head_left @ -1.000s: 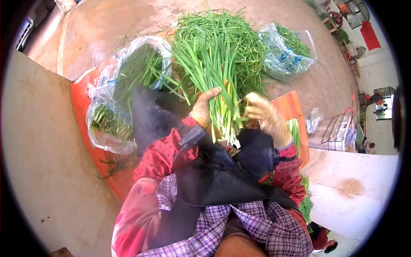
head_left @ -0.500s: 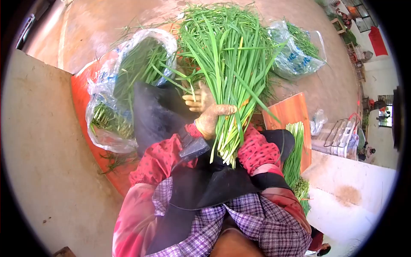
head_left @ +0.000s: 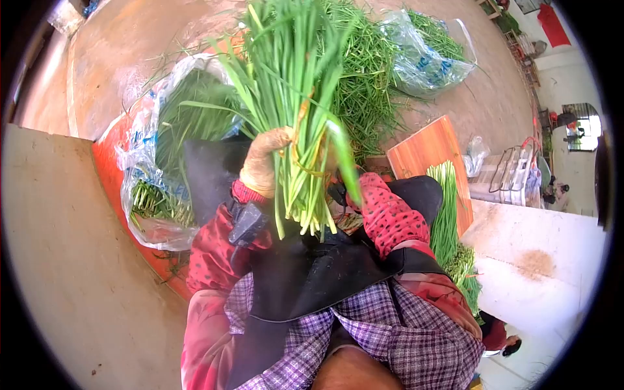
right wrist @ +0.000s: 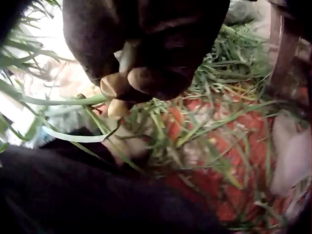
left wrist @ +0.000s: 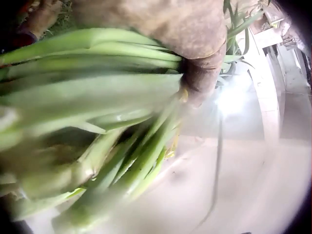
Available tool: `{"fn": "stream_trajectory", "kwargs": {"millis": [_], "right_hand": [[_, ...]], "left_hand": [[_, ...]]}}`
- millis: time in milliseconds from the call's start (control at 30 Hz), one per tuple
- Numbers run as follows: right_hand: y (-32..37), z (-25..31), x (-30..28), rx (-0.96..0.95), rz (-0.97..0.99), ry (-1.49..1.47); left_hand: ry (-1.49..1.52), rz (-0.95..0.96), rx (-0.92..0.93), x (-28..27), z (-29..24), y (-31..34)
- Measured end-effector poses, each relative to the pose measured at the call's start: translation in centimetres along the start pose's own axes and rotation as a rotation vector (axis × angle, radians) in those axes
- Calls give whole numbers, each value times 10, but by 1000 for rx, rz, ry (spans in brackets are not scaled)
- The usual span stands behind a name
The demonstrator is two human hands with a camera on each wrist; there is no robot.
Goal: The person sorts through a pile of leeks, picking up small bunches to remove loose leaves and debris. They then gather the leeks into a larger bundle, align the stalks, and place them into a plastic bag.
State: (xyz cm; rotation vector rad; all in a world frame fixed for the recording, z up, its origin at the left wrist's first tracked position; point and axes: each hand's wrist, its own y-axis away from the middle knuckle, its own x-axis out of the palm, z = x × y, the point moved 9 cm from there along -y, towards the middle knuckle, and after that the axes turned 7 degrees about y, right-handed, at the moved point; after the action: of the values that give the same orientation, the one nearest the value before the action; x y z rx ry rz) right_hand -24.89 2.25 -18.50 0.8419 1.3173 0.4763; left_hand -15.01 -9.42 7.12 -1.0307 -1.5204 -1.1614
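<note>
Upright in the left hand (head_left: pixel 263 162) is a thick bunch of long green leafy stalks (head_left: pixel 302 143), pale ends down, gripped with the thumb across it. A yellowish strand runs over the stalks near that thumb. The left wrist view shows the gloved left hand (left wrist: pixel 156 29) closed round the stalks (left wrist: pixel 87 100). Mostly hidden behind the bunch in the head view, the right hand (right wrist: pixel 151 53) appears in the right wrist view with curled fingers, pinching a thin green leaf (right wrist: pixel 63 101) at its fingertips. Both hands wear gloves.
A large heap of greens (head_left: pixel 367 78) lies beyond the bunch. Plastic bags of greens stand left (head_left: pixel 156 234) and right (head_left: pixel 426 68). More stalks (head_left: pixel 444 221) lie on an orange board (head_left: pixel 419 153) at the right. Pale panels flank the person.
The left hand has moved left and up with the bunch. The right hand, earlier seen beside the bunch and then left of it, is now mostly behind it. The head view has shifted.
</note>
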Motion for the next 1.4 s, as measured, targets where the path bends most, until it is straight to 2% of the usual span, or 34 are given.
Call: {"fn": "stream_trajectory", "kwargs": {"millis": [33,67,100,133,167,233,300,333,367,400,467,500,533,567,633,667,700,767,800,833,900,933,967,1033,1100,1200,1300,1333,1367,1400], "right_hand": [[0,4,17,-35,63,103],[4,6,28,-73,104,178],[7,7,37,-110,135,203],[12,6,32,-143,137,125],[22,-3,3,-113,62,-354],[88,-17,-83,-39,-101,-1321],[147,17,-173,-625,-185,-1889],[154,16,-190,-727,-283,-1839],[158,7,-206,-825,-382,-1783],[108,-43,-168,-419,-409,-1532],[170,-36,-230,-543,-771,-1856],[148,-53,-218,-613,-676,-2160],[164,-56,-232,-480,-677,-2069],[174,-58,-240,-339,-767,-1966],[188,-65,-245,-440,-968,-1891],[192,-72,-235,-290,-975,-1855],[194,-77,-235,-369,-1135,-1851],[190,-91,-219,-332,-1158,-1730],[188,-94,-208,-293,-1230,-1709],[178,-97,-189,-222,-1197,-1665],[152,-82,-167,-317,-1030,-1753],[109,-92,-115,-138,-922,-1759],[55,-105,-62,103,-754,-1450],[35,-97,-45,272,-550,-1063],[71,-87,-76,401,-371,-926],[57,-81,-88,77,-560,-937],[50,-84,-101,-28,-955,-1137],[76,-78,-129,189,-820,-927],[57,-78,-120,239,-671,-957],[49,-84,-118,262,-674,-992]], "left_hand": [[-2,-25,10,1,-5,-2],[24,42,-5,7,-9,-3],[50,103,-27,13,-12,-3],[-21,48,35,9,-20,-6],[-90,-10,102,4,-28,-6],[-238,-2,101,-2,-28,-12],[-422,-106,193,2,-28,-12],[-468,-87,193,14,-25,-14],[-595,-47,101,-7,-18,-26],[-647,-40,138,2,-10,-29],[-685,-8,169,12,10,-34],[-767,32,105,5,18,-40],[-774,42,63,-1,24,-44],[-782,53,21,-3,29,-48],[-787,84,11,10,29,-59],[-796,92,16,17,27,-64],[-719,121,77,33,23,-69],[-796,32,172,13,17,-90],[-858,25,210,7,18,-97],[-805,32,177,-12,27,-108],[-996,-11,282,-96,38,-139],[-1170,-118,115,-148,54,-148],[-1755,1,110,-163,62,-157],[-1894,-377,-534,-185,68,-141],[-2366,-56,-67,-258,92,-166],[-1925,7,44,-350,102,-180],[-1503,-106,119,-325,98,-180],[-1427,-149,118,-317,97,-181],[-1630,-187,-39,-300,94,-179],[-1836,-192,-212,-281,91,-174]]}}
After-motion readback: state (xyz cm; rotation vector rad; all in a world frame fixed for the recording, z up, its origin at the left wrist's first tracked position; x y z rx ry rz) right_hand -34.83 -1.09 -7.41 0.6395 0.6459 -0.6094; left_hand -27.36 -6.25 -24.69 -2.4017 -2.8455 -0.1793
